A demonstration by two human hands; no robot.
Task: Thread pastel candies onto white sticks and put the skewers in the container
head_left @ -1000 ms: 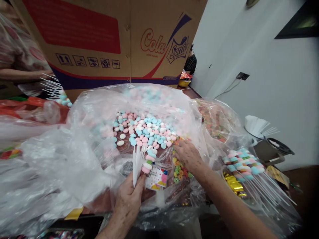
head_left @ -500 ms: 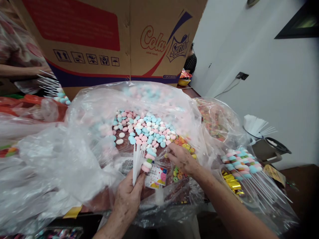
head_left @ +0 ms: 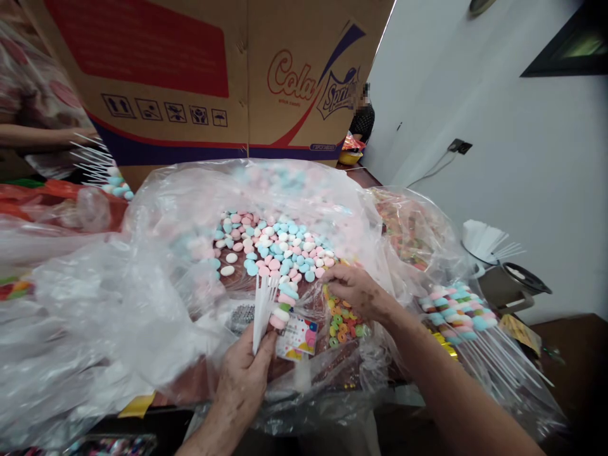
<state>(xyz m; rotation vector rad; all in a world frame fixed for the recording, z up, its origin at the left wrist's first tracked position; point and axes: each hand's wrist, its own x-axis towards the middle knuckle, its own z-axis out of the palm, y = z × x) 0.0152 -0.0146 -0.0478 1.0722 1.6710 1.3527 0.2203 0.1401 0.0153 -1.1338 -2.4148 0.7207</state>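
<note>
My left hand (head_left: pixel 247 380) is closed round a bunch of white sticks (head_left: pixel 263 307), one of them threaded with pastel sweets (head_left: pixel 284 304), and presses a small colourful card (head_left: pixel 298 337) beside them. My right hand (head_left: pixel 356 288) reaches in from the right with fingers curled, pinching at the pile of pink, blue and white round sweets (head_left: pixel 275 244) inside a big clear plastic bag (head_left: pixel 156 285). Just below that hand lies a heap of small coloured ring sweets (head_left: pixel 342 320). What the fingertips hold is too small to make out.
A large cardboard box (head_left: pixel 199 76) stands behind the bag. At right lie finished sweet skewers (head_left: pixel 458 310), a cup of white sticks (head_left: pixel 487 240), another bag of mixed sweets (head_left: pixel 408 228) and gold wrappers (head_left: pixel 439 339). Another person's arm (head_left: pixel 42 134) shows at far left, a seated person (head_left: pixel 363 117) behind.
My right hand went from the ring sweets left toward the sticks, then back up to the edge of the pastel pile. The left hand stayed put with the sticks.
</note>
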